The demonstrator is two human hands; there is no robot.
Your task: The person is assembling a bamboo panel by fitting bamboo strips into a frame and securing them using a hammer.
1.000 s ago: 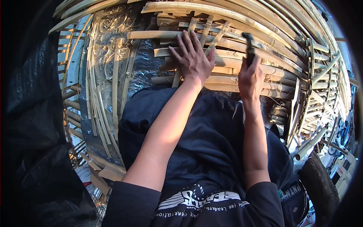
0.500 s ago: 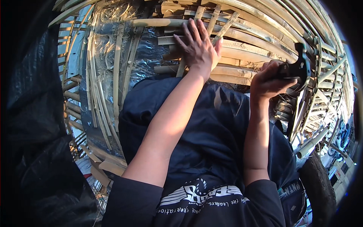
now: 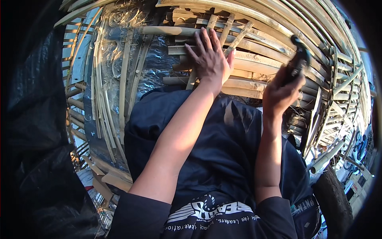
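Since half a sec ago right hand (image 3: 280, 89) dropped a bit, fist gripping dark-handled tool (image 3: 297, 59) raised off the slats, while left hand (image 3: 209, 59) lies spread flat on pale bamboo-slat frame (image 3: 258, 51); many slats laid, work looks ongoing.

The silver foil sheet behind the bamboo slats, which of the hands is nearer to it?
Left. The left hand lies flat on the bamboo slats right beside the silver foil sheet; the right hand, gripping a dark tool, is farther away.

A lattice of pale bamboo slats (image 3: 254, 59) fills the upper frame, crossing over crinkled silver foil sheeting (image 3: 155, 63) that shows through toward the upper left.
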